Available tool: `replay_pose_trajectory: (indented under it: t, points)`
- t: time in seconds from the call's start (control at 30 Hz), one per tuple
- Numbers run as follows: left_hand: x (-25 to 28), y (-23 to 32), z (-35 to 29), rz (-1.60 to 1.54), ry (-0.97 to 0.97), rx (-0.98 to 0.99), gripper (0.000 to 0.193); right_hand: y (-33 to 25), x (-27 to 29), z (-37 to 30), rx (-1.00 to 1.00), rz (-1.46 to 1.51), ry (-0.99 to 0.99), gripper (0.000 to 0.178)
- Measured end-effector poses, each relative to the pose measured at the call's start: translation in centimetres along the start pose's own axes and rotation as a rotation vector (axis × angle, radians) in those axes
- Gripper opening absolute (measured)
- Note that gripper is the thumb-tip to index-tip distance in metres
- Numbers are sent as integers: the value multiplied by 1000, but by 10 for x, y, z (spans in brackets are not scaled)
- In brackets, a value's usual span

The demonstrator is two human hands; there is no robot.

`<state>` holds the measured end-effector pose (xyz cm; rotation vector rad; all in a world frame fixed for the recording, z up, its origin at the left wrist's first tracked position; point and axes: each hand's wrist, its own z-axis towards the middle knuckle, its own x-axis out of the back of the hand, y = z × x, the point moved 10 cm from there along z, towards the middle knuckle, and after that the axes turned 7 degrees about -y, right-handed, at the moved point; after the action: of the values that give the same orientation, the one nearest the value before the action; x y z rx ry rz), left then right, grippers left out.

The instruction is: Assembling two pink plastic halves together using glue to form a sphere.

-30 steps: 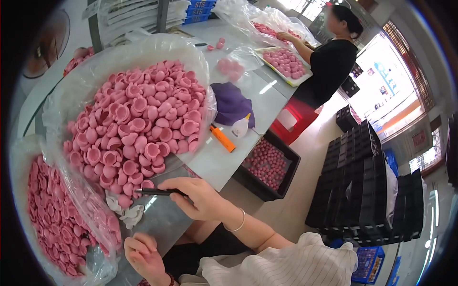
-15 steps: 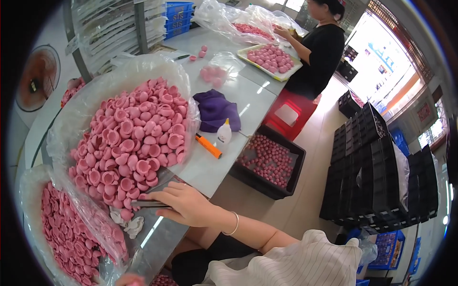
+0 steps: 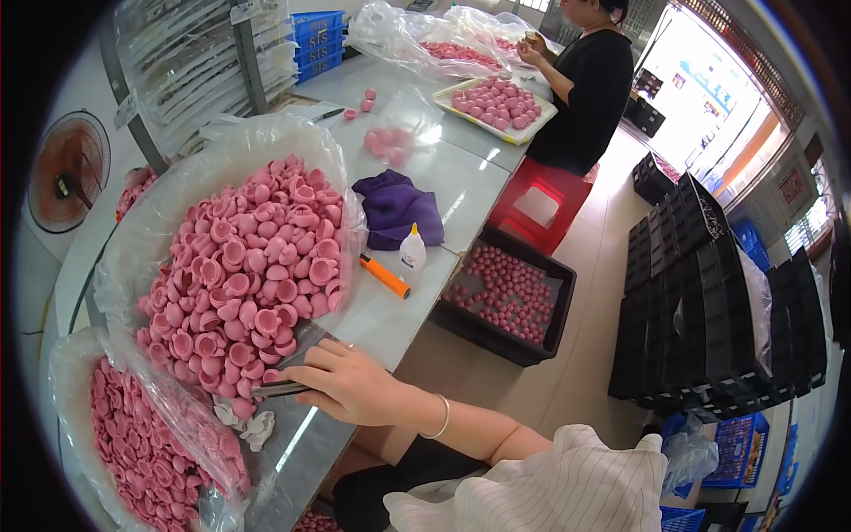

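Note:
My right hand [image 3: 350,383] is closed around a pair of dark metal tweezers [image 3: 279,388], fingers pointing left over the table edge. The tweezers' tips reach the near edge of a heap of pink hollow half-shells [image 3: 235,284] in a large clear plastic bag [image 3: 124,239]. A pink piece [image 3: 243,408] lies just below the tips. Beside it is a crumpled white tissue [image 3: 258,429]. A second plastic bag with pink pieces [image 3: 146,443] stands nearer, at the lower left. My left hand is out of view.
An orange-handled tool [image 3: 385,276], a white glue bottle [image 3: 413,248] and purple cloth [image 3: 399,208] lie beyond my hand. A black crate of pink balls [image 3: 505,293] stands beside the table. A co-worker [image 3: 589,97] is by a tray of balls [image 3: 496,105]. Black crates [image 3: 683,328] stack at right.
My left hand, partly visible at the bottom edge before, has left the view. The view has shifted slightly. My right hand keeps the tweezers at the heap's edge.

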<state>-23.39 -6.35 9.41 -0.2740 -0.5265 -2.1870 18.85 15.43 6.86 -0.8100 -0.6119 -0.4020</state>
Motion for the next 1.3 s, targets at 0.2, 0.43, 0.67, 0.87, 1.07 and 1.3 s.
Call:
replay_pose_trajectory:
  t: [0.2, 0.43, 0.67, 0.87, 1.07, 1.3]
  points:
    - [-20, 2, 19, 596, 45, 610, 19, 21, 10, -8, -40, -239, -71, 32]
    - [-56, -1, -1, 290, 87, 516, 16, 26, 11, -12, -99, -283, -32, 25]
    - [-168, 57, -5, 545, -256, 617, 31, 31, 7, -11, -133, -296, -14, 26]
    - [-214, 72, 15, -500, -142, 447, 32, 28, 14, -8, -152, -265, 17, 24]
    - [-212, 72, 20, -366, -43, 602, 29, 29, 18, -9, -180, -275, 69, 26]
    - [-207, 73, 19, -254, 22, 686, 25, 29, 19, -11, -206, -285, 89, 23]
